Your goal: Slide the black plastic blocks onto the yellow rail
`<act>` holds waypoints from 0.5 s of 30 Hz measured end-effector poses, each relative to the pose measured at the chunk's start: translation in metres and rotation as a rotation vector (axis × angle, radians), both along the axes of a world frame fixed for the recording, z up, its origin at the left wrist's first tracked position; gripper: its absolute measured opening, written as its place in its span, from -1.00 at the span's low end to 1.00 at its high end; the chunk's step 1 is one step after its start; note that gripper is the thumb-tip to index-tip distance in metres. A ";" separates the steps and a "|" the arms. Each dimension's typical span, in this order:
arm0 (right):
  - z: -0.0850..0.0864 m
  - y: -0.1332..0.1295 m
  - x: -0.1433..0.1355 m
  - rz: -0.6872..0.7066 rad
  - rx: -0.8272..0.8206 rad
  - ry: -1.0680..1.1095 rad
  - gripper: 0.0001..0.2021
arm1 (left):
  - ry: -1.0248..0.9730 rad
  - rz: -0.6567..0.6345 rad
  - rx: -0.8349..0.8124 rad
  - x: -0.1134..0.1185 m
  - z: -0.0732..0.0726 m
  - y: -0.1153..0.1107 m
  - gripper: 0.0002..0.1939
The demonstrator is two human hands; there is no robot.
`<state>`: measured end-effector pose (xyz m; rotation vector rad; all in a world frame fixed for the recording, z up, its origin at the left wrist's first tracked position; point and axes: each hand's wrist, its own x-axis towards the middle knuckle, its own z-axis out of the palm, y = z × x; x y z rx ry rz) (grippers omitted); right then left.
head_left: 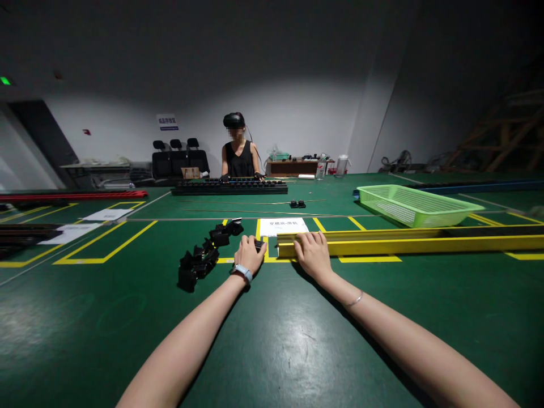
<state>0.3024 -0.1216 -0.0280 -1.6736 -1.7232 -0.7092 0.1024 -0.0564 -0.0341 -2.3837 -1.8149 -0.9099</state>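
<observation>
A long yellow rail (pixel 408 245) lies across the green table, running off to the right. My right hand (pixel 313 253) rests on its left end, fingers curled over the top edge. My left hand (pixel 249 253) is closed on a small black part (pixel 259 245) just left of the rail's end. A pile of several black plastic parts (pixel 207 253) lies to the left of my left hand. A white paper label (pixel 283 226) lies just beyond both hands.
A light green plastic basket (pixel 411 205) stands at the right behind the rail. Across the table a person with a headset works on a long black rail (pixel 229 186). A small black part (pixel 297 203) and thin rods lie mid-table. Yellow lines mark the green surface.
</observation>
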 end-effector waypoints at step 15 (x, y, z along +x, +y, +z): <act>0.002 0.006 0.021 0.021 0.049 0.002 -0.72 | -0.042 -0.136 -0.047 -0.002 -0.005 0.003 -0.53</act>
